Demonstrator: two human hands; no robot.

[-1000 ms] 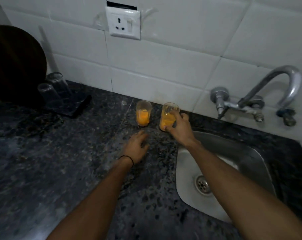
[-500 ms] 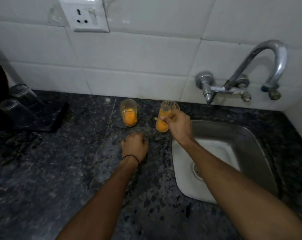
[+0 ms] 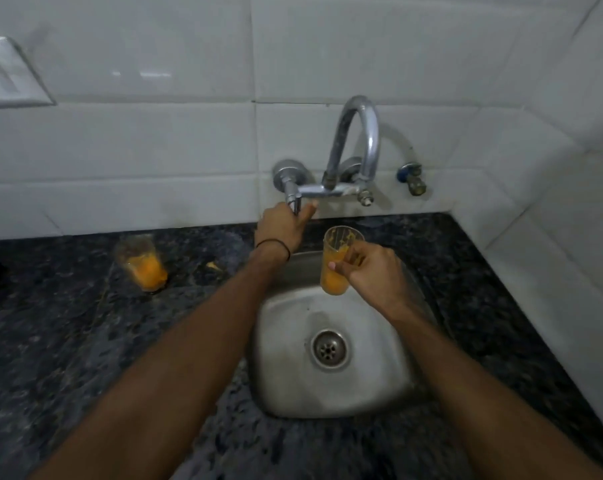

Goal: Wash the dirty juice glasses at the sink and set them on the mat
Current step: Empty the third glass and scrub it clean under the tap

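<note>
**Wall** (image 3: 154, 143). White glazed tiles, glossy, rectangular, with thin grey joints. Risk: a hard jet could spatter it. The socket (image 3: 5, 77), a white plastic plate at the left edge, is well apart from the tap, so that danger looks small.

**Counter** (image 3: 68, 341). Dark speckled stone, polished and flat. Risk: once wet it would be slick under a glass base.

**Sink** (image 3: 286, 386). Brushed steel, square with rounded corners, dished towards the drain (image 3: 328, 348), a round perforated strainer. Risk: the metal is hard, and a dropped glass may chip or crack.

**Tap** (image 3: 358, 133). Dull chrome, wall-mounted, with a tall arched spout. Risk: opened too far, the water would hit the juice and throw orange spray out of the glass.

**Left hand** (image 3: 281, 226). Fingers curled round the tap lever (image 3: 294, 199). A thin dark band sits at the wrist.

**Right hand** (image 3: 372, 268). Fingers and thumb wrapped round the lower half of the held glass. Risk: a one-handed hold on smooth glass could slip once water runs.

**Held glass** (image 3: 338, 258). Clear tumbler, slightly tapered, near upright over the back of the sink, below the spout. Orange juice fills the lower part, with pulp streaks above.

**Second glass** (image 3: 142, 263). Same kind, blurred, with orange juice at the bottom. It stands on the counter left of the sink, well apart from both hands, not yet washed.

**Mat**. Not in view.
</note>
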